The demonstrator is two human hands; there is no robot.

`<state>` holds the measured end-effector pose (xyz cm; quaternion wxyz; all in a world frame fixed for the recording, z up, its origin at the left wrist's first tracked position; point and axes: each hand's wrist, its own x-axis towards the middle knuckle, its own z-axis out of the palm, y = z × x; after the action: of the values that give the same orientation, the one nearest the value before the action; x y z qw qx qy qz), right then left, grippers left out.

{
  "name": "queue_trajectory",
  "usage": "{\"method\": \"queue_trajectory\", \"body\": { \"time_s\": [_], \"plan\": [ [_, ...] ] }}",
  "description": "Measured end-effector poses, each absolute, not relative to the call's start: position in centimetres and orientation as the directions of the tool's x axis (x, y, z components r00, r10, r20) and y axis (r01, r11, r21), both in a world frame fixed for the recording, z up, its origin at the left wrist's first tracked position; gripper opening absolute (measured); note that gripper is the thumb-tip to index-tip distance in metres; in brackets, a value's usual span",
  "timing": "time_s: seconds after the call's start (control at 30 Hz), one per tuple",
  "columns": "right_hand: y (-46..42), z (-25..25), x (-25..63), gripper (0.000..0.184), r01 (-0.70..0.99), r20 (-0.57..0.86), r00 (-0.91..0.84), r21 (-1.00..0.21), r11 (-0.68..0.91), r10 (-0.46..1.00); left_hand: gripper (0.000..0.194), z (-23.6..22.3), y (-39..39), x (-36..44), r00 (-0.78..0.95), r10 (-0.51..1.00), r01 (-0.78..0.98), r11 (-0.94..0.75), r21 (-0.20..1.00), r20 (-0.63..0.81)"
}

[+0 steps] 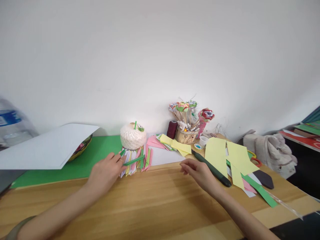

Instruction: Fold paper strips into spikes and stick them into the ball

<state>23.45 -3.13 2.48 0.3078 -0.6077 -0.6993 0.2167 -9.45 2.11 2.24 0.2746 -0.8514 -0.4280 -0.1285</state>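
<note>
My left hand [106, 170] rests on the wooden table [155, 200] and pinches a folded green paper strip [133, 160] beside a fan of coloured folded paper strips [137, 161]. A white netted ball with a green stick [133, 135] stands just behind that pile. My right hand [197, 170] hovers low over the table with its fingers curled loosely and nothing in them. It is close to the handle end of a dark green utility knife [211, 167].
Yellow paper pieces [228, 155], green and pink strips lie at the right. A basket of paper flowers [186, 128], a dark red thread spool [172, 129] and a tape roll [198, 147] stand by the wall. White sheet [47, 146] over a green sheet at left; a beige bag [271, 150].
</note>
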Motion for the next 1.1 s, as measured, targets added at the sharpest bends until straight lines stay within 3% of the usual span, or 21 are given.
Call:
{"method": "queue_trajectory", "body": {
  "time_s": [0.17, 0.33, 0.43, 0.57, 0.8, 1.1],
  "plan": [
    [1.5, 1.3, 23.4, 0.021, 0.873, 0.241, -0.157, -0.419, 0.249, 0.958, 0.024, 2.9, 2.0, -8.6, 0.69, 0.491, 0.7, -0.64, -0.317, 0.531],
    [4.5, 0.6, 22.5, 0.027, 0.927, 0.247, -0.311, -0.134, 0.35, 0.918, 0.025, 1.9, 2.1, -6.4, 0.829, 0.258, 0.471, -0.802, -0.367, 0.497],
    [4.9, 0.8, 22.0, 0.029, 0.939, 0.254, -0.337, 0.018, 0.344, 0.907, 0.02, 0.6, 3.0, -4.7, 0.905, 0.258, 0.388, -0.827, -0.407, 0.338],
    [5.4, 0.9, 21.6, 0.029, 0.958, 0.267, -0.271, 0.169, 0.232, 0.925, 0.036, -1.0, 4.7, -3.6, 0.905, 0.31, 0.41, -0.816, -0.407, 0.29],
    [7.3, 0.9, 21.0, 0.029, 0.964, 0.19, -0.148, 0.249, 0.099, 0.971, 0.039, -1.7, 6.1, -3.9, 0.823, 0.469, 0.566, -0.718, -0.404, 0.32],
    [8.9, 2.7, 22.1, 0.03, 0.975, 0.141, 0.02, 0.216, -0.05, 0.99, 0.037, -0.8, 5.9, -3.6, 0.818, 0.475, 0.572, -0.729, -0.375, 0.324]
  ]
}}
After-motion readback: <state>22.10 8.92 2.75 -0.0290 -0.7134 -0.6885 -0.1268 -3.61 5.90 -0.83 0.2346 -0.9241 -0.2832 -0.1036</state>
